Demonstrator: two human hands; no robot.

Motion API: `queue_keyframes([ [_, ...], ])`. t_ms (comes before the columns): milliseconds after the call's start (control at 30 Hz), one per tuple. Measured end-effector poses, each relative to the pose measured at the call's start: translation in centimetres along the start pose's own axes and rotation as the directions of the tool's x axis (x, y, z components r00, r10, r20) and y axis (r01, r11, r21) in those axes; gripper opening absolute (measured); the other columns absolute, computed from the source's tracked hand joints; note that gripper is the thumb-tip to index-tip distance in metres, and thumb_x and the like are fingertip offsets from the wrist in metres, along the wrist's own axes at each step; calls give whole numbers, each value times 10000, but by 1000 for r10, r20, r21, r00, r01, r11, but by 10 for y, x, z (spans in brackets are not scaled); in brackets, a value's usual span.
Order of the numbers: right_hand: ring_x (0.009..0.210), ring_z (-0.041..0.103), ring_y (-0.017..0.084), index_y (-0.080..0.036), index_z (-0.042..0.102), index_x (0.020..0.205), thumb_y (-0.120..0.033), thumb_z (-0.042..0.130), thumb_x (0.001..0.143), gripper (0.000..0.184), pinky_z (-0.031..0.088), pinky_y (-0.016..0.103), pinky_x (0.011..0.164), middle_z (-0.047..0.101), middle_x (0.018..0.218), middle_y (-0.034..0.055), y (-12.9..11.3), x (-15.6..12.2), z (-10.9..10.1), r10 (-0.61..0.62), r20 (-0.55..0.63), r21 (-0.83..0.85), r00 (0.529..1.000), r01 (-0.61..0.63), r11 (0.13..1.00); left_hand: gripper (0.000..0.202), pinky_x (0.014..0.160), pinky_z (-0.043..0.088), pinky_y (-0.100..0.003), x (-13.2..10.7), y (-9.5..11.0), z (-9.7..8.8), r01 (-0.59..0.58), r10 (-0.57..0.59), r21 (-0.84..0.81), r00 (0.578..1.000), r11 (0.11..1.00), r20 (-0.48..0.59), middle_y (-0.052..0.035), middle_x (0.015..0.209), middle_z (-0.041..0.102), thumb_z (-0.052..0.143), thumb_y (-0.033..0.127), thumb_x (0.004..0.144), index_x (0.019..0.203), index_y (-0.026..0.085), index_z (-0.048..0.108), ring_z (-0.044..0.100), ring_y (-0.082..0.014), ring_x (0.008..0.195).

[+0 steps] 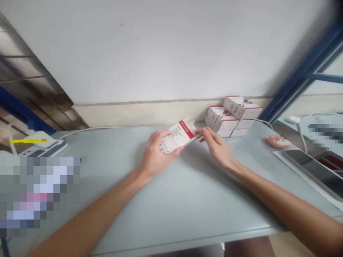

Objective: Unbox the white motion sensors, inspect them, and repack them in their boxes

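Left hand (155, 154) clasps the white red-striped cardboard box (177, 138) near the worktop's (174, 203) far edge; right hand (216, 147) pinches its end; a steady hold seems wise.

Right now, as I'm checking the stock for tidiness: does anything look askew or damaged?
The top box of the stack by the wall sits turned at an angle to those beneath. The detector box between the left hand and right hand looks undamaged.

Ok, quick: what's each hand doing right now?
Left hand: closed around the small white cardboard box with a red band.
Right hand: touching that box's end; grip cannot be told.
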State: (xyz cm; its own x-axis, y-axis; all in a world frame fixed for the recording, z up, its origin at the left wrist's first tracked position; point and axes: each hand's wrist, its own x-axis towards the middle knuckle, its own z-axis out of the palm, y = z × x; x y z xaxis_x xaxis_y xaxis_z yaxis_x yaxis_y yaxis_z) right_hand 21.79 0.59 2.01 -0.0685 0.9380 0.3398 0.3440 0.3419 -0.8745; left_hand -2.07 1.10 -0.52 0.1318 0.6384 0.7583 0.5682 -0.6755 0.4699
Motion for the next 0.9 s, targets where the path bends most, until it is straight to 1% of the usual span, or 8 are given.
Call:
queue_keyframes([
  [67, 1031, 630, 243, -245, 755, 1021, -662, 405, 1079, 547, 492, 472, 1066, 644, 1101, 61, 0, 0, -2, -12, 62, 8, 998, 12, 1000, 562, 979, 614, -455, 0, 1, -1, -135, 134, 16, 991, 991, 9, -76, 1249, 726, 904, 309, 811, 1287, 264, 608, 709, -270, 1150],
  [133, 1060, 614, 242, -252, 733, 1010, -652, 413, 1083, 517, 475, 478, 1084, 612, 1090, 53, 0, 0, -3, -53, 110, 6, 992, 53, 999, 586, 994, 612, -464, 1, 2, -2, -202, 202, 24, 979, 979, 4, -89, 1273, 715, 905, 298, 819, 1313, 259, 593, 701, -271, 1160],
  [267, 1120, 607, 233, -281, 650, 1185, -540, 534, 1078, 303, 497, 461, 1079, 601, 1194, 53, -4, -3, 0, -191, 40, 9, 981, 191, 982, 644, 1019, 603, -496, 3, 4, -4, -239, 239, 6, 971, 971, 2, -115, 1355, 675, 895, 289, 844, 1386, 273, 547, 671, -288, 1229],
  [333, 1191, 610, 242, -300, 583, 1341, -469, 575, 1073, 317, 504, 469, 1091, 612, 1301, 71, -6, -5, 1, -277, -2, -6, 961, 277, 961, 670, 1027, 598, -506, 3, 3, -5, -244, 245, -14, 969, 970, 17, -119, 1392, 651, 887, 291, 858, 1419, 292, 522, 654, -295, 1266],
  [467, 1417, 522, 286, -303, 636, 1372, -404, 553, 1090, 310, 415, 538, 1217, 581, 1467, 98, -10, -7, -3, -387, 80, -148, 918, 395, 907, 687, 1052, 581, -504, 3, 4, -6, -265, 267, -35, 963, 964, 40, -115, 1395, 641, 873, 285, 875, 1450, 301, 498, 640, -290, 1285],
  [600, 1379, 543, 300, -298, 648, 1374, -345, 581, 1074, 310, 444, 578, 1193, 658, 1438, 88, -13, -5, -9, -445, 158, -168, 881, 468, 867, 711, 1104, 522, -540, 3, 7, -6, -305, 303, 55, 952, 951, 35, -100, 1344, 669, 887, 288, 857, 1447, 313, 490, 662, -299, 1251],
  [767, 1416, 533, 315, -301, 608, 1422, -195, 625, 996, 440, 460, 603, 1193, 693, 1446, 65, -21, -5, -11, -577, 253, -175, 776, 624, 762, 833, 1039, 576, -530, 2, 3, -3, -323, 319, 91, 946, 942, 54, -104, 1302, 598, 916, 245, 809, 1498, 312, 452, 660, -303, 1205],
  [900, 1398, 558, 312, -263, 606, 1440, -128, 617, 952, 506, 491, 567, 1168, 677, 1451, 97, -29, -13, -7, -676, 340, -230, 654, 755, 614, 994, 986, 640, -491, 6, 4, -4, -445, 444, -42, 895, 894, -31, -120, 1386, 444, 922, 267, 802, 1600, 352, 336, 589, -305, 1312],
])
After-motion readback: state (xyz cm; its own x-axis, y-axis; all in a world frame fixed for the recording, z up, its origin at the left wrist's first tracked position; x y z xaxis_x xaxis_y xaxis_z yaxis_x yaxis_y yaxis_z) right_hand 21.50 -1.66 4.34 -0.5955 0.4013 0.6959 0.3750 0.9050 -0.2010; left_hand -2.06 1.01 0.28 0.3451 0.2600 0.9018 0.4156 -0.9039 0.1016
